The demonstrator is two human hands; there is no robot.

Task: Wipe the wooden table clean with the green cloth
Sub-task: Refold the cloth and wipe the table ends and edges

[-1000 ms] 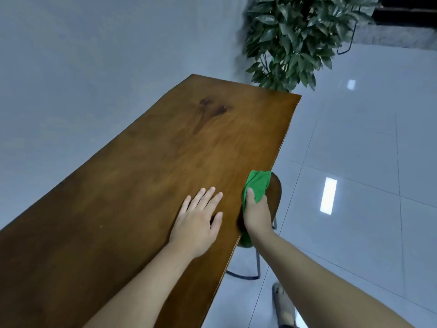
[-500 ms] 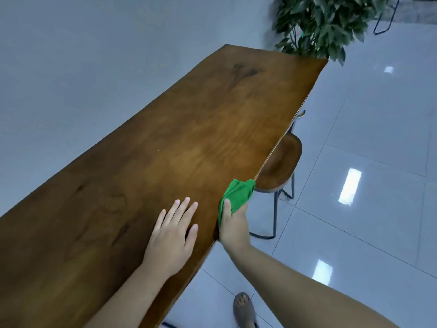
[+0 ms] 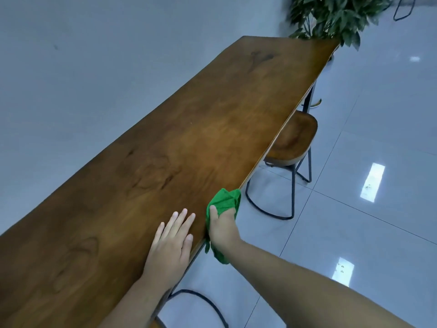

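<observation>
A: Where is the crumpled bright green cloth (image 3: 224, 201) right now?

B: It sits at the right-hand edge of the long brown wooden table (image 3: 189, 143), on the near part of that edge. One bunch pokes up above the tabletop, and another fold hangs down below the edge, just under the wrist.

A: Who holds it?

B: The right hand (image 3: 222, 229). Its thumb lies on top of the cloth and the other fingers are curled round the fabric, clamping it against the table's edge. Those fingers are mostly hidden behind the cloth and the board.

A: And the left hand (image 3: 171, 247)?

B: Flat on the tabletop, palm down, just left of the right hand. Its fingers are stretched out, slightly spread, and grip nothing. The fingertips point toward the far end of the table.

A: Anything else around?

B: A round wooden stool with thin black metal legs (image 3: 292, 143) stands partly tucked under the right edge, farther along than the hands. A leafy green potted plant (image 3: 331, 15) stands beyond the far end of the table, blurred. A glossy pale grey tiled floor (image 3: 366, 209) lies to the right, showing bright reflections, and a plain grey wall (image 3: 94, 67) runs along the table's left side. A curved black metal bar (image 3: 201, 301) shows below the near edge.
</observation>
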